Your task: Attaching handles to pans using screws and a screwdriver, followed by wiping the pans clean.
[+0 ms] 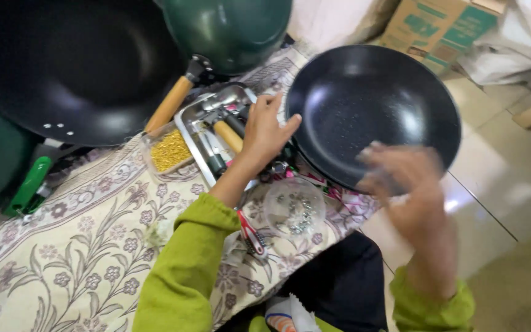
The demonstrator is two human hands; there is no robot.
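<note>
Black pan [373, 104], two hands' grip.

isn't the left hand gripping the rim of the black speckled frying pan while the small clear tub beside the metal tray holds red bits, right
Nearly right. In the head view the left hand does grip the rim of the black speckled frying pan, but the small clear tub beside the metal tray holds yellow bits, not red.

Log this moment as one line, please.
left hand: on black pan rim | right hand: blurred, over pan | nearby: metal tray
</note>
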